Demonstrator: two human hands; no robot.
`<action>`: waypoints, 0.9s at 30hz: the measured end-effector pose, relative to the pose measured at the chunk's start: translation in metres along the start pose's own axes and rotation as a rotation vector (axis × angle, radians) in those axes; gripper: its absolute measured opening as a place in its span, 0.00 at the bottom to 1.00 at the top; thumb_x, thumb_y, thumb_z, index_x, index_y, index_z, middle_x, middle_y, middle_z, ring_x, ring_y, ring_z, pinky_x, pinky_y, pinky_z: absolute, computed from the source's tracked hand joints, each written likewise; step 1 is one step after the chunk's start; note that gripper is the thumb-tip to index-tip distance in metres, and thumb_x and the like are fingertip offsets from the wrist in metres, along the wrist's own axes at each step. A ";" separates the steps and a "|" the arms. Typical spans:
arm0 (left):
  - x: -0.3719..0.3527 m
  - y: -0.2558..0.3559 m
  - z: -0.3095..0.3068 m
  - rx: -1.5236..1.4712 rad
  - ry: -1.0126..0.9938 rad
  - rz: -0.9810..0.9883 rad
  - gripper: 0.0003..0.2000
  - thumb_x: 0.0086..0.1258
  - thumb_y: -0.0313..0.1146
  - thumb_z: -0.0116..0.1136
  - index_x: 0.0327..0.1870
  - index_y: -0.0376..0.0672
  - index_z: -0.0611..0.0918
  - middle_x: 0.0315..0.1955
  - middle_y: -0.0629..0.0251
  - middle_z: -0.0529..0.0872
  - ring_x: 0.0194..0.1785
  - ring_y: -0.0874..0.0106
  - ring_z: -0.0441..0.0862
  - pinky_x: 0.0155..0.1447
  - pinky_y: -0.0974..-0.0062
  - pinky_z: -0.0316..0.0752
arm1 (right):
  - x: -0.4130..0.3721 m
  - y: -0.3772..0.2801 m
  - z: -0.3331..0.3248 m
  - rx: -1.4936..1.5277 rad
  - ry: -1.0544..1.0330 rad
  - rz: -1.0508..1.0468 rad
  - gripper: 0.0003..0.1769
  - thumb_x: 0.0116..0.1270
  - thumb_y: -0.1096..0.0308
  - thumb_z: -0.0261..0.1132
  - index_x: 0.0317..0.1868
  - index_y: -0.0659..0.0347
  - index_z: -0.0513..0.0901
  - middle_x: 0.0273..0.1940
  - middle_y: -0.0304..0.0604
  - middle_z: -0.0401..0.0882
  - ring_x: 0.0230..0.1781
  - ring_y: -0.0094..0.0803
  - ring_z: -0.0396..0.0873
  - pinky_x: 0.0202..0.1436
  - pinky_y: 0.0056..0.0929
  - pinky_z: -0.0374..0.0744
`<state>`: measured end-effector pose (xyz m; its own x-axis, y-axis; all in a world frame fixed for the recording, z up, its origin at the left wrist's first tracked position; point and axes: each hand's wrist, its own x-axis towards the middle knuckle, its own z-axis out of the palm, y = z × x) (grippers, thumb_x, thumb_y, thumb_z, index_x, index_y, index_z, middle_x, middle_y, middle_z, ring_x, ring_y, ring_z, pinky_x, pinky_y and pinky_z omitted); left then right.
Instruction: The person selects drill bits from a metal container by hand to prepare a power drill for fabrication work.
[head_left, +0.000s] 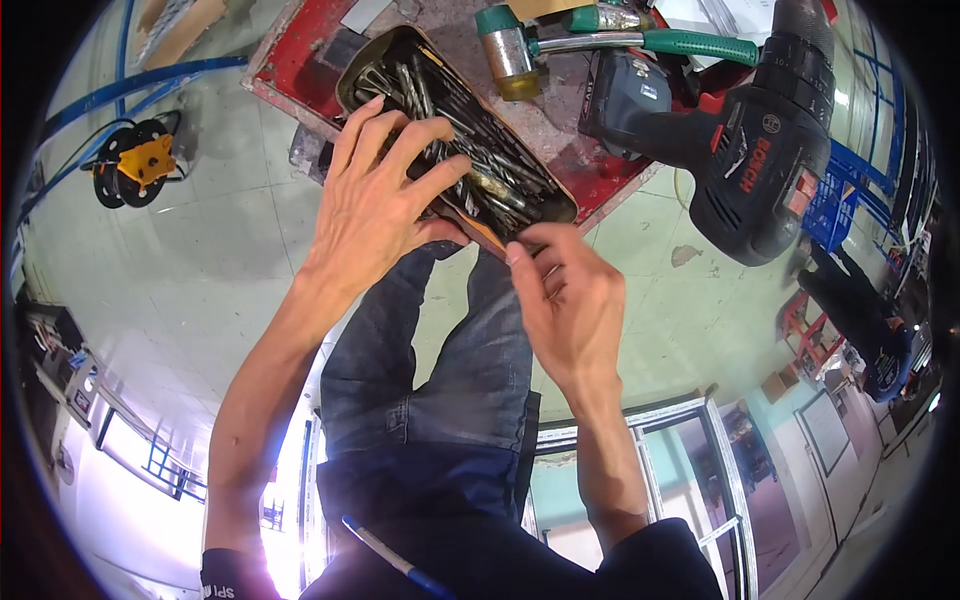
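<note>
A long, narrow metal tin (562, 212) lies slantwise at the near edge of a red, worn tray-like surface. Many drill bits (450, 105) fill it, dark and silvery, in a loose jumble. Spread over the tin's near side, my left hand (385, 185) has its fingertips among the bits, its thumb low by the outer wall. My right hand (572, 290) is closed at the tin's near right corner, thumb and forefinger pinching at the rim. Whether a bit sits between my left fingers is hard to see.
A black Bosch cordless drill (755, 150) lies at the right, overhanging the edge of the red surface (625, 185). Behind the tin is a mallet (510, 55) with a green handle. A yellow and black cable reel (145, 160) stands on the floor. Another person (865, 320) is far right.
</note>
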<state>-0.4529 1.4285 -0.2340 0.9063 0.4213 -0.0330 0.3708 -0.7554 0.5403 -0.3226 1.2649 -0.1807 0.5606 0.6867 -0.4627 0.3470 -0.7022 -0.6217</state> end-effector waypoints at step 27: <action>0.019 -0.031 -0.019 -0.328 0.218 -0.288 0.36 0.80 0.53 0.51 0.78 0.36 0.62 0.75 0.45 0.63 0.76 0.47 0.64 0.78 0.56 0.60 | 0.009 -0.006 -0.004 0.197 0.120 0.321 0.18 0.68 0.70 0.65 0.21 0.71 0.75 0.13 0.43 0.69 0.14 0.23 0.63 0.21 0.31 0.65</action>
<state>-0.4513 1.4692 -0.2351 0.6998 0.7116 -0.0623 0.4854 -0.4096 0.7724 -0.3166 1.2743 -0.1781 0.7054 0.4032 -0.5830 -0.0044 -0.8200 -0.5724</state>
